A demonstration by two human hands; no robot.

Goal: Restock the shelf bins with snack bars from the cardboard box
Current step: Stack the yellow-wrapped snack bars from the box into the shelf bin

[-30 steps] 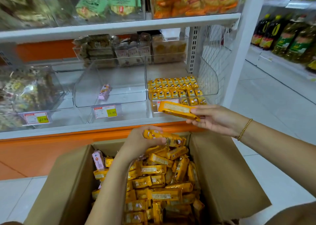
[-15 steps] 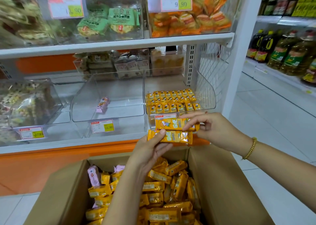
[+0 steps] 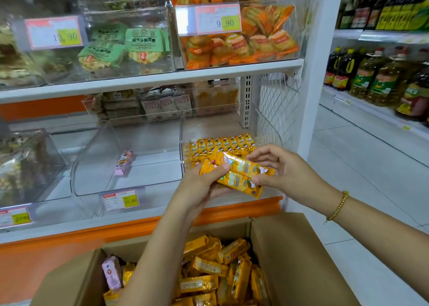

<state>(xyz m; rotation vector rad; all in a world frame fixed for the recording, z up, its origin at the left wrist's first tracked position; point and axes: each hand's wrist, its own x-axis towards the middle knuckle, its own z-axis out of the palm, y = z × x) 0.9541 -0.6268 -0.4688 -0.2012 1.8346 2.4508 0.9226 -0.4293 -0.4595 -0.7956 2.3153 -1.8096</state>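
Holding two yellow snack bars (image 3: 239, 175) pinched between both hands' closed fingers (image 3: 222, 166) just near of the part-filled right bin (image 3: 276, 136), with the cardboard box (image 3: 290, 259) below full and the middle bin (image 3: 92, 157) nearly bare.

Glossy foil snack bars (image 3: 241, 173); matt cardboard box (image 3: 290, 259).

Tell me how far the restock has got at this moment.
Partly done: the right-hand clear bin already holds neat rows of yellow snack bars. In hand: the left hand and right hand hold two yellow bars together just in front of that bin. Left: the cardboard box is still heaped with yellow bars, plus a pink bar; the middle bin holds one pink bar.
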